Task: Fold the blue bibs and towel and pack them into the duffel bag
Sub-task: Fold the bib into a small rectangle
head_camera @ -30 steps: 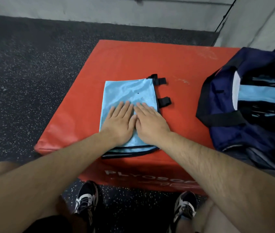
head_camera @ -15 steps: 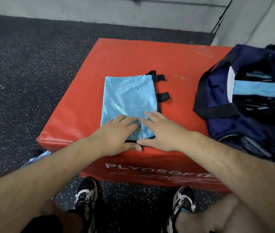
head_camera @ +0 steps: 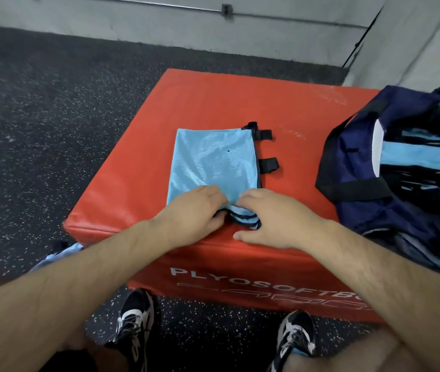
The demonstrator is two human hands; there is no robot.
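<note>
Light-blue cloth lies on the floor well left of the fingers, partly hidden by a forearm. Left hand has its fingers curled into the near hem of the folded blue bib, which lies flat on the red foam box ahead of the fingertips. Right hand likewise curls its fingers over the bunched hem, thumb resting apart on the box. Black straps project beyond the right fingers; the open duffel bag stands further right, blue fabric already inside. Risk: lifting by the hem alone may let the layers slide and unfold, or a strap may snag the bag rim.
</note>
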